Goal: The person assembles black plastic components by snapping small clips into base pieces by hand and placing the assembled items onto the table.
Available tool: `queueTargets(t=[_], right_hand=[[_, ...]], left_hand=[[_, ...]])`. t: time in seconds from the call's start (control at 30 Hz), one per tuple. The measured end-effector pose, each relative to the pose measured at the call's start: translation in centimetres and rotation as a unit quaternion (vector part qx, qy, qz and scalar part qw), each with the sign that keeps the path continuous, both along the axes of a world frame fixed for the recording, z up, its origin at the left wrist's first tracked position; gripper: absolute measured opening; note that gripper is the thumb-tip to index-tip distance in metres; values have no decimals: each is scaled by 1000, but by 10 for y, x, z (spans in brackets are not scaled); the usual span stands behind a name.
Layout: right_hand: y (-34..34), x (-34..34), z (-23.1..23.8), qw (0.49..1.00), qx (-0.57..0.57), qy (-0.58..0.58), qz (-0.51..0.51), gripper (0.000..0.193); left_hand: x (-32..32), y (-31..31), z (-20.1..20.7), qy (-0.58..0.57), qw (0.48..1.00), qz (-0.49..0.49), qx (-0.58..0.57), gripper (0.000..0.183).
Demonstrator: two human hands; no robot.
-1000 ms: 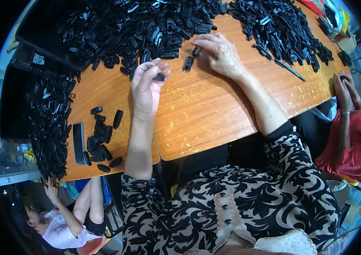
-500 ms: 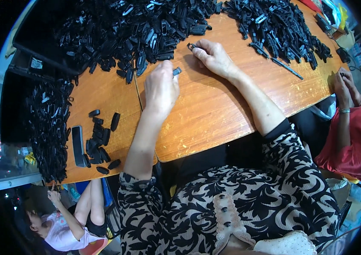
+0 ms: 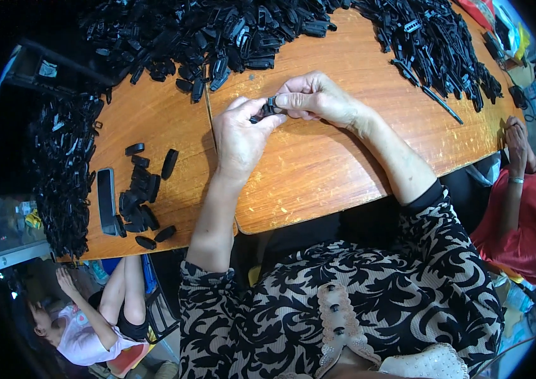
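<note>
Over the wooden table, my left hand [image 3: 240,138] and my right hand [image 3: 326,102] meet fingertip to fingertip. Between them is a small black plastic part [image 3: 270,106], gripped by the thumb and fingers of both hands. Whether it is one piece or two pressed together I cannot tell, since the fingers cover much of it. Beyond my hands spreads a large heap of black plastic parts [image 3: 236,35]. At the far right lies another heap of thin black parts [image 3: 435,54].
To the left are a phone [image 3: 106,201], a small group of black oval pieces [image 3: 138,192] and a further heap [image 3: 63,170]. A slim rod [image 3: 443,105] lies at the right. Co-workers sit at the right in a red top [image 3: 520,221] and at the lower left.
My hands, apart before with a small part in each, have come together. The left fingers have turned to face the right ones. The whole view has shifted slightly.
</note>
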State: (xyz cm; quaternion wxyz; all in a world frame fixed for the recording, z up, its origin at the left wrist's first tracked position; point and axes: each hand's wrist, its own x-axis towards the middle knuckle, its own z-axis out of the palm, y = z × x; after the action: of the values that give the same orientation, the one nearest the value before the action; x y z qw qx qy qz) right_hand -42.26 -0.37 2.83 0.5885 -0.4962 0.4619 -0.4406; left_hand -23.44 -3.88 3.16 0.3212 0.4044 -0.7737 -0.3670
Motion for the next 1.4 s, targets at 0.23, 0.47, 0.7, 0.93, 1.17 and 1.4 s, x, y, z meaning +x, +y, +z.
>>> queueTargets(t=[0.23, 0.47, 0.7, 0.93, 1.17, 1.4], right_hand=[[1, 3, 15, 998, 12, 64, 12, 22], [-2, 5, 9, 991, 50, 121, -29, 25], [9, 3, 26, 995, 47, 78, 39, 45], [2, 19, 18, 999, -7, 43, -25, 42], [-68, -1, 6, 853, -208, 429, -212, 51], [-59, -1, -10, 789, -209, 534, -219, 44]], left_hand=[[-2, 2, -3, -14, 995, 3, -98, 28], [-1, -1, -7, 7, 990, -25, -140, 25], [12, -5, 12, 140, 976, -84, 145, 32], [18, -18, 5, 203, 948, -73, 232, 26], [42, -59, 12, 550, 783, 74, 280, 11], [54, -78, -16, 202, 959, 193, -42, 22]])
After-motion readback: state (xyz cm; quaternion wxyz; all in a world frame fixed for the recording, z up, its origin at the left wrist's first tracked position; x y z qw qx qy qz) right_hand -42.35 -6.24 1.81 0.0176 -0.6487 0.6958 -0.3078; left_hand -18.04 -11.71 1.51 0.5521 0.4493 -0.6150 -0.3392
